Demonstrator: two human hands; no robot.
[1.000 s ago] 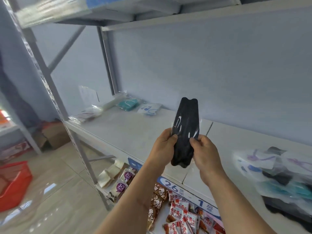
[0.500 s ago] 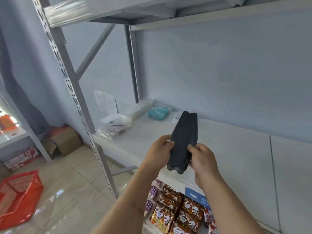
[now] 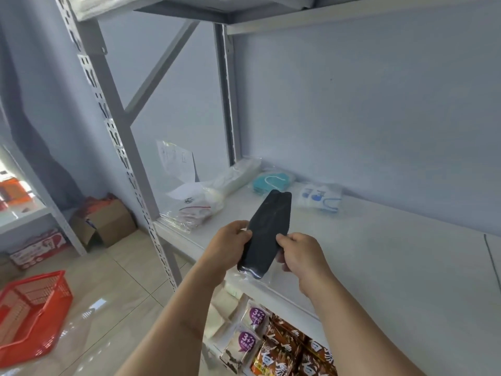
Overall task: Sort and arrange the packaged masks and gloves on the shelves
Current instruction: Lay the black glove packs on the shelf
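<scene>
A black mask in a clear wrapper (image 3: 267,232) is held up over the front of the white shelf (image 3: 379,261), tilted with its top toward the back. My left hand (image 3: 230,245) pinches its left edge and my right hand (image 3: 301,253) pinches its right edge. At the back of the shelf lie a teal packaged mask (image 3: 272,181) and a white packaged mask with blue print (image 3: 320,199). Clear bags of white gloves (image 3: 217,191) are piled at the shelf's left end.
A grey perforated upright (image 3: 119,137) stands left of the shelf. Snack packets (image 3: 273,346) fill the shelf below. On the tiled floor are a red basket (image 3: 29,308) and an open cardboard box (image 3: 103,223). An upper shelf (image 3: 298,12) runs overhead.
The view has swung left, so the pile of masks at the right is out of frame. Both hands have carried the black mask toward the left end of the shelf and tilted it lower.
</scene>
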